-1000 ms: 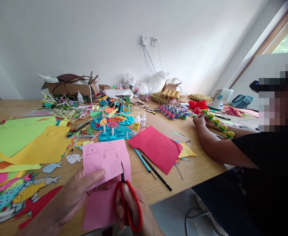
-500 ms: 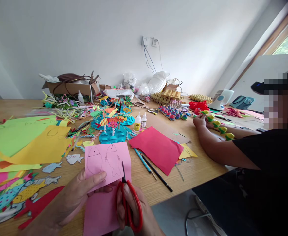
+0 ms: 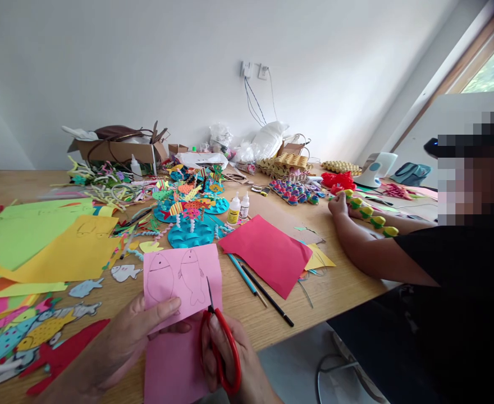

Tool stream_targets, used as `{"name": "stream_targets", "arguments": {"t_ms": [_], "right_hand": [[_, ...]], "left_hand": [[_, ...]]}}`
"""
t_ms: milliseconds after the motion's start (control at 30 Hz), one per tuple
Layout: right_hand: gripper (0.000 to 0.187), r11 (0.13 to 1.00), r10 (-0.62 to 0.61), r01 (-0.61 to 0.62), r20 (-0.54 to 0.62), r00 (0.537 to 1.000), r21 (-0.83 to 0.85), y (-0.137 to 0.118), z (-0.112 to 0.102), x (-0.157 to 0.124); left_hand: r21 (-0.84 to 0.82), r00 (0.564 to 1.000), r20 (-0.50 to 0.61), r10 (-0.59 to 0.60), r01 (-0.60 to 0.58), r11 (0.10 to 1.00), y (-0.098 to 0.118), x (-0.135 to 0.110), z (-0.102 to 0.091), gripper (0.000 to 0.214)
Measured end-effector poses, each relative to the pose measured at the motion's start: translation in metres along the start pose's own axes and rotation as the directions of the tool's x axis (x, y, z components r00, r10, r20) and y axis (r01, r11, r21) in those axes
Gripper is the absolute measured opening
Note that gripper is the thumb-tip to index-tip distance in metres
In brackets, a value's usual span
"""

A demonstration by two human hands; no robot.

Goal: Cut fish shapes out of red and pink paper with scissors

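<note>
- The pink paper (image 3: 183,275), marked with two drawn fish, is pinched over the bench (image 3: 339,297) by the left hand's (image 3: 135,320) fingers.
- Red-handled scissors (image 3: 235,359) are gripped by the right hand's (image 3: 247,353) fingers, blades at the paper's right side.
- In the cardboard box (image 3: 118,152), a brown strapped item (image 3: 118,132) is heaped.
- Two capped bottles (image 3: 233,214) are stood upright.
- The plastic bag's (image 3: 269,141) contents cannot be made out.

– What is held in the left hand (image 3: 141,321)?
– A rectangular pink paper sheet (image 3: 177,287), marked with two dark fish outlines (image 3: 191,275).
– And in the right hand (image 3: 247,352)?
– Red-handled metal scissors (image 3: 211,310) are gripped, a dark blade seen against the sheet.
– What is laid nearby?
– A bright red paper sheet (image 3: 268,255), beside a slim black pencil (image 3: 269,297).
</note>
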State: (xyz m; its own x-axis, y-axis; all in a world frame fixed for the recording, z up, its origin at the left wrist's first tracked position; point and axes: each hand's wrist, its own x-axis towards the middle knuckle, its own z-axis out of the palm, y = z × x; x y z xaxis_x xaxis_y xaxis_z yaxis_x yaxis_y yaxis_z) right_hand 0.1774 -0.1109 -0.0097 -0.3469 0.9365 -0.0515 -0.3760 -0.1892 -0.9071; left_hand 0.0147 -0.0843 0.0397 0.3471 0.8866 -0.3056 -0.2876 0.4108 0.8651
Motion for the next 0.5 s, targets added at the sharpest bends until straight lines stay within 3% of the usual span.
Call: {"name": "stream_targets", "arguments": {"t_ms": [267,500], "right_hand": [[0.049,0.999,0.022,-0.022,-0.004,1.000,-0.035,-0.0035,-0.0044,-0.0004],[0.049,0.996,0.030,-0.032,-0.024,0.999,-0.082,-0.0031,-0.0068,-0.0019]], "left_hand": [[0.069,0.998,0.060,-0.023,0.019,0.997,-0.0016,-0.0002,0.0017,0.021],[0.067,1.000,0.023,-0.020,0.019,0.998,-0.0010,0.0008,0.0007,0.019]]}}
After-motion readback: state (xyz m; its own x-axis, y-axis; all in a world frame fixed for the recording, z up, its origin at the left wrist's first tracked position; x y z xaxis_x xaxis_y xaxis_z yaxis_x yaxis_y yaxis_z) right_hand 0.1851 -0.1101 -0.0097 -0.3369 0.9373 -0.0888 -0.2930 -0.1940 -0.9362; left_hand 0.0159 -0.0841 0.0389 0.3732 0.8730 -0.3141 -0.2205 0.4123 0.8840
